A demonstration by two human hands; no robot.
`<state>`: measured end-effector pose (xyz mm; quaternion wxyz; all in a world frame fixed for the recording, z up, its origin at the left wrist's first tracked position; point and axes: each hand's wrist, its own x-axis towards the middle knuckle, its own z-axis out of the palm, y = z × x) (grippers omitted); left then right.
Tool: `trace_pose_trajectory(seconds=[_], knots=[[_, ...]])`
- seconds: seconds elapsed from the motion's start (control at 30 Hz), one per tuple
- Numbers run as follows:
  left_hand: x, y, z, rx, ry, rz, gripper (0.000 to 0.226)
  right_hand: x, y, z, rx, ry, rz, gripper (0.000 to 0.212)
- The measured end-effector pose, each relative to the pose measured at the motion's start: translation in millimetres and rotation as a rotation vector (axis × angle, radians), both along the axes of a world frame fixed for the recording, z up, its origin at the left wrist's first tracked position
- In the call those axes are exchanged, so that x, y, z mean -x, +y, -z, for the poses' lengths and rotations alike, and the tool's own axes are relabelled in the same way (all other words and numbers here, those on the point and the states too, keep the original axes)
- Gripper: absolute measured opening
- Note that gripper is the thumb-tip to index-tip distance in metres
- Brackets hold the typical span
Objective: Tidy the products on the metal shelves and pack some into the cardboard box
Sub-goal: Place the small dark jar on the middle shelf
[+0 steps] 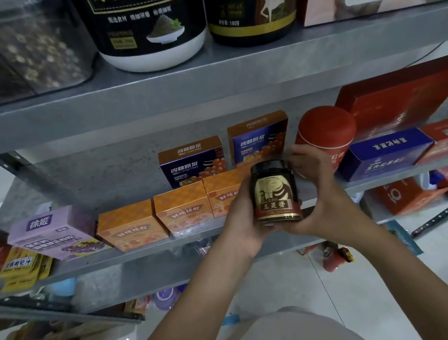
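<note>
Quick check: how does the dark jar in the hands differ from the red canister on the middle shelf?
The dark jar is near-black with a gold elephant label; the red canister is matte red with a pale band. The left hand and right hand grip the dark jar in front of the shelf; the red canister stands on it. The jar's lid is flat, the canister's top domed. Both are round and upright.

The middle metal shelf (90, 265) carried a red canister (325, 133). Left of it stood blue-and-orange boxes (192, 164), orange boxes (131, 224) and a purple box (52, 233); right of it lay a blue box (384, 153).
</note>
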<state>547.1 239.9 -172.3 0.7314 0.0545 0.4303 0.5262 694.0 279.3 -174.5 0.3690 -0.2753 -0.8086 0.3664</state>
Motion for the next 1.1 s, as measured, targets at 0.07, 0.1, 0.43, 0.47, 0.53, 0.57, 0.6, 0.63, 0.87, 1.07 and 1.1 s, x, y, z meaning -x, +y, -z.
trace_pose_trajectory(seconds=[0.07,0.1,0.43,0.47,0.53,0.57,0.6,0.63,0.87,1.07,1.1], knots=[[1.3,0.2,-1.1,0.000,0.082,-0.020,0.058,0.3,-2.8,-5.6,-0.096,-0.090,0.038,0.099],[0.6,0.5,-2.2,-0.006,0.114,-0.024,0.057,1.5,-4.1,-6.7,-0.124,-0.129,0.041,0.096],[-3.7,-0.7,-2.1,0.054,-0.090,-0.048,0.055,-0.2,0.2,8.8,0.127,-0.166,-0.101,0.114],[-4.3,-0.8,-2.9,0.064,-0.126,-0.042,0.055,-1.3,-0.7,8.1,0.147,-0.149,-0.095,0.107],[-5.3,-2.0,-5.6,0.087,-0.162,-0.004,0.054,-3.4,-2.8,5.3,0.147,-0.137,-0.047,0.094],[-6.0,-2.3,-5.9,0.085,-0.153,0.021,0.053,-4.6,-3.7,3.2,0.135,-0.146,-0.017,0.090],[-6.6,-2.2,-5.5,0.072,-0.121,0.037,0.053,-5.7,-4.4,1.1,0.117,-0.162,0.011,0.088],[-7.0,-1.3,-4.2,0.058,-0.062,0.042,0.054,-7.0,-4.9,-1.7,0.085,-0.181,0.035,0.088],[-10.3,3.2,-1.6,0.056,0.142,0.045,0.060,-10.4,-7.3,-9.1,-0.192,-0.433,0.098,0.105],[-13.6,1.1,-1.1,0.069,0.142,-0.004,0.047,-14.2,-13.0,1.3,0.091,-0.322,-0.026,0.117],[-13.7,0.8,-2.4,0.077,0.144,0.001,0.047,-13.9,-13.3,2.8,0.120,-0.305,-0.022,0.118]])
